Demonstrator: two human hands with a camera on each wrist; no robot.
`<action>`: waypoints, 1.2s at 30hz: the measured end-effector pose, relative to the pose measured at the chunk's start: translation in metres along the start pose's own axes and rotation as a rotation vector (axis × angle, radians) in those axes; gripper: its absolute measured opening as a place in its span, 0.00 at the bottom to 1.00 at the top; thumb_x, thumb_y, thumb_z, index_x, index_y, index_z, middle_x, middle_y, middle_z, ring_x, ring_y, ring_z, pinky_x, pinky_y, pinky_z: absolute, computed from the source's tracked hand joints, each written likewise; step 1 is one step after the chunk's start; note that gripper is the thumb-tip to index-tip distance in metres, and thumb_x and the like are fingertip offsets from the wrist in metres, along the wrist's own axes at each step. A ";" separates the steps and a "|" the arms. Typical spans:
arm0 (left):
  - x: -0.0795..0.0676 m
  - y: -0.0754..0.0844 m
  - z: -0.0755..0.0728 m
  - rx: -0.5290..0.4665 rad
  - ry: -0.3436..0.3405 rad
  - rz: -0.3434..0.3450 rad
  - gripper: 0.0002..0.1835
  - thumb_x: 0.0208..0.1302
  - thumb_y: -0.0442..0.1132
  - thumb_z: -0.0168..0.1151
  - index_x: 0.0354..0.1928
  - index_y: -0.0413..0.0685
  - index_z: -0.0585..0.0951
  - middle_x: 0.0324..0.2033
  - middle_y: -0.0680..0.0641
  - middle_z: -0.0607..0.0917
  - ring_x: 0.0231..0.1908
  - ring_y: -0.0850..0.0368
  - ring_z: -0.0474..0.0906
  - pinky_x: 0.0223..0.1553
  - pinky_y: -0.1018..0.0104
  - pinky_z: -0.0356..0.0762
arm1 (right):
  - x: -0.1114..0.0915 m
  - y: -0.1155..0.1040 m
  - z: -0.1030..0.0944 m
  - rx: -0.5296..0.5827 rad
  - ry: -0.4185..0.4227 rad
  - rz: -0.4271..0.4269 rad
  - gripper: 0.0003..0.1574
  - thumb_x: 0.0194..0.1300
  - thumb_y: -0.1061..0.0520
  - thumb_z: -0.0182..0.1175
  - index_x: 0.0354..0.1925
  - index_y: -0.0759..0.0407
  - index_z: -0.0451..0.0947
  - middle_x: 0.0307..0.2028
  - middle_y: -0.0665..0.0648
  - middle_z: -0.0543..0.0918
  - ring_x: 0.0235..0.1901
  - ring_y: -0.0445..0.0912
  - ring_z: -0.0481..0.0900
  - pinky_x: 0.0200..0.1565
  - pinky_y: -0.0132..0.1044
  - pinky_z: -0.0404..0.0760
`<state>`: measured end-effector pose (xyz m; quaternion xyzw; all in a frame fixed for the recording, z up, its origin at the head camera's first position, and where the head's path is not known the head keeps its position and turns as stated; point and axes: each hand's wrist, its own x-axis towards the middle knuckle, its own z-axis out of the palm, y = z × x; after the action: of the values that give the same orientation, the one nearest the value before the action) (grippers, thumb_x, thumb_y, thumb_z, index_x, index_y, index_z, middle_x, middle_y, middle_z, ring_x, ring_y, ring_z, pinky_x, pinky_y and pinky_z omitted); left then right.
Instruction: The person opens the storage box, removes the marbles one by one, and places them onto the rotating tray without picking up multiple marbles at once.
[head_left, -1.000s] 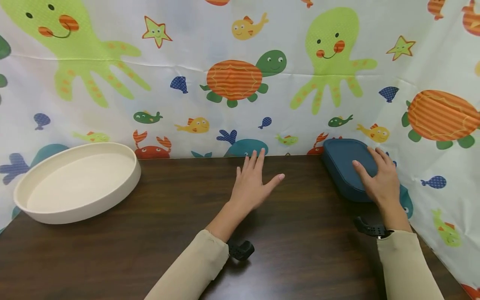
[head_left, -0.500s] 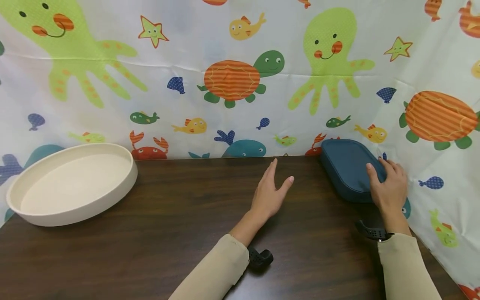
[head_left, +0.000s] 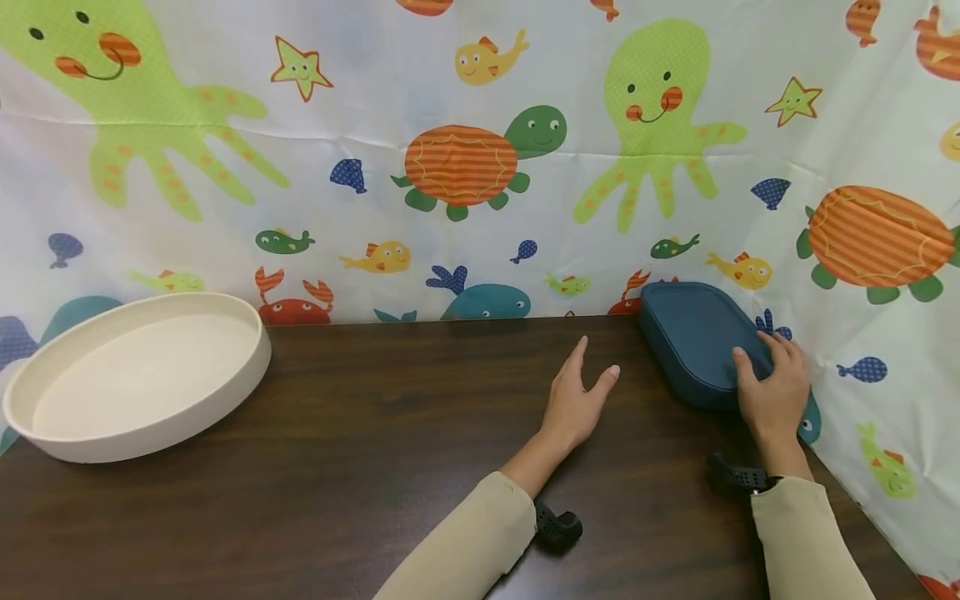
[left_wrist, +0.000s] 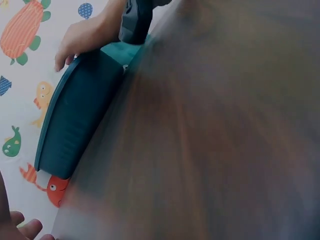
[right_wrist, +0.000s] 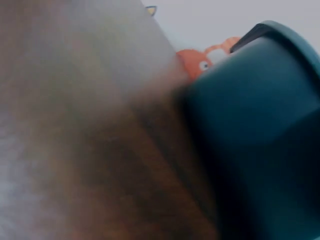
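A dark blue case with rounded corners and a flat, rimmed top stands at the back right of the table, close to the curtain. My right hand grips its right edge, the thumb on the top and the fingers bent over the far side. In the left wrist view, the right hand hangs over the end of the case. The case also fills the right of the right wrist view. My left hand is left of the case, apart from it, thumb and fingers spread and holding nothing.
A round cream tray with a low wall stands at the left of the dark wooden table. A white curtain printed with sea animals closes off the back and right sides. Black bands sit on both wrists.
My left hand has moved right and nearer to the case. The right hand has shifted from over the top of the case to its right edge. The case looks unmoved.
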<state>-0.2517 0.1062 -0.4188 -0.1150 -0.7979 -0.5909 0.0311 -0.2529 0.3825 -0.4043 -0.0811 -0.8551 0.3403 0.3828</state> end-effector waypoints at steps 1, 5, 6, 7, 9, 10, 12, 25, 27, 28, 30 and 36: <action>0.001 0.000 0.004 -0.016 0.002 -0.005 0.40 0.71 0.62 0.54 0.80 0.62 0.56 0.78 0.49 0.62 0.76 0.46 0.61 0.74 0.43 0.63 | -0.001 0.001 0.002 0.005 0.010 -0.001 0.32 0.66 0.50 0.59 0.64 0.66 0.76 0.68 0.71 0.72 0.71 0.66 0.63 0.75 0.62 0.55; 0.004 0.001 0.014 -0.059 0.005 -0.010 0.39 0.70 0.61 0.56 0.80 0.63 0.57 0.77 0.50 0.64 0.74 0.46 0.65 0.72 0.44 0.67 | -0.007 0.003 0.008 0.008 0.044 -0.025 0.31 0.61 0.57 0.58 0.62 0.67 0.77 0.67 0.71 0.73 0.72 0.67 0.62 0.75 0.62 0.55; 0.005 0.001 0.016 -0.062 0.002 -0.008 0.40 0.70 0.60 0.56 0.79 0.64 0.57 0.77 0.50 0.65 0.74 0.46 0.65 0.71 0.44 0.68 | -0.008 0.004 0.010 0.007 0.048 -0.033 0.31 0.60 0.58 0.57 0.61 0.67 0.77 0.67 0.71 0.74 0.72 0.67 0.62 0.75 0.63 0.55; 0.005 0.001 0.018 -0.062 -0.005 -0.006 0.40 0.70 0.60 0.57 0.79 0.65 0.57 0.77 0.50 0.65 0.74 0.46 0.66 0.71 0.44 0.68 | -0.009 0.004 0.011 0.005 0.054 -0.042 0.30 0.59 0.59 0.56 0.60 0.67 0.78 0.66 0.71 0.74 0.72 0.67 0.62 0.75 0.63 0.55; 0.006 0.001 0.021 -0.055 -0.020 0.002 0.40 0.69 0.60 0.58 0.79 0.66 0.56 0.77 0.51 0.64 0.74 0.47 0.64 0.72 0.44 0.67 | -0.012 0.004 0.013 -0.001 0.062 -0.056 0.30 0.59 0.59 0.55 0.59 0.67 0.79 0.66 0.71 0.75 0.72 0.67 0.63 0.75 0.63 0.56; 0.006 0.001 0.022 -0.051 -0.026 0.007 0.41 0.69 0.60 0.58 0.79 0.67 0.56 0.77 0.52 0.64 0.75 0.47 0.64 0.72 0.43 0.66 | -0.013 0.004 0.014 -0.003 0.065 -0.061 0.30 0.59 0.59 0.55 0.59 0.67 0.79 0.65 0.70 0.76 0.72 0.66 0.63 0.75 0.63 0.56; 0.008 0.001 0.023 -0.040 -0.036 0.016 0.41 0.68 0.61 0.59 0.79 0.69 0.55 0.77 0.52 0.63 0.76 0.48 0.62 0.73 0.43 0.64 | -0.014 0.004 0.015 -0.003 0.077 -0.069 0.29 0.58 0.59 0.54 0.58 0.67 0.80 0.65 0.70 0.77 0.72 0.66 0.64 0.75 0.63 0.56; 0.021 0.005 0.040 -0.023 -0.110 0.023 0.40 0.69 0.63 0.55 0.79 0.73 0.53 0.78 0.55 0.61 0.77 0.51 0.59 0.74 0.43 0.62 | -0.025 -0.008 0.022 0.130 0.165 -0.070 0.27 0.53 0.67 0.55 0.53 0.67 0.82 0.62 0.68 0.78 0.67 0.65 0.67 0.70 0.62 0.62; 0.023 0.006 0.044 -0.022 -0.121 0.026 0.41 0.69 0.64 0.55 0.80 0.71 0.53 0.78 0.54 0.60 0.77 0.51 0.58 0.74 0.43 0.62 | -0.027 -0.010 0.021 0.160 0.187 -0.017 0.28 0.53 0.68 0.54 0.53 0.66 0.82 0.63 0.66 0.78 0.66 0.63 0.68 0.68 0.60 0.64; 0.024 0.007 0.047 -0.022 -0.127 0.032 0.41 0.70 0.64 0.54 0.80 0.70 0.52 0.79 0.54 0.60 0.78 0.51 0.58 0.75 0.44 0.62 | -0.027 -0.010 0.020 0.177 0.196 0.023 0.28 0.54 0.68 0.54 0.54 0.66 0.82 0.63 0.65 0.78 0.66 0.61 0.68 0.68 0.57 0.65; 0.025 0.008 0.051 -0.007 -0.142 0.043 0.41 0.70 0.64 0.53 0.80 0.69 0.52 0.79 0.53 0.59 0.78 0.50 0.57 0.75 0.44 0.61 | -0.028 -0.010 0.017 0.219 0.204 0.115 0.29 0.56 0.68 0.53 0.57 0.65 0.81 0.63 0.63 0.78 0.66 0.57 0.69 0.67 0.49 0.67; 0.024 0.008 0.059 0.051 -0.194 0.059 0.41 0.71 0.63 0.53 0.80 0.72 0.49 0.80 0.55 0.57 0.78 0.52 0.56 0.76 0.45 0.59 | -0.030 -0.009 0.010 0.397 0.135 0.439 0.34 0.67 0.61 0.49 0.71 0.57 0.69 0.70 0.60 0.71 0.71 0.48 0.67 0.71 0.35 0.64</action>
<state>-0.2684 0.1675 -0.4243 -0.1941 -0.8083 -0.5553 -0.0260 -0.2386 0.3588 -0.4212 -0.2099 -0.7065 0.5694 0.3642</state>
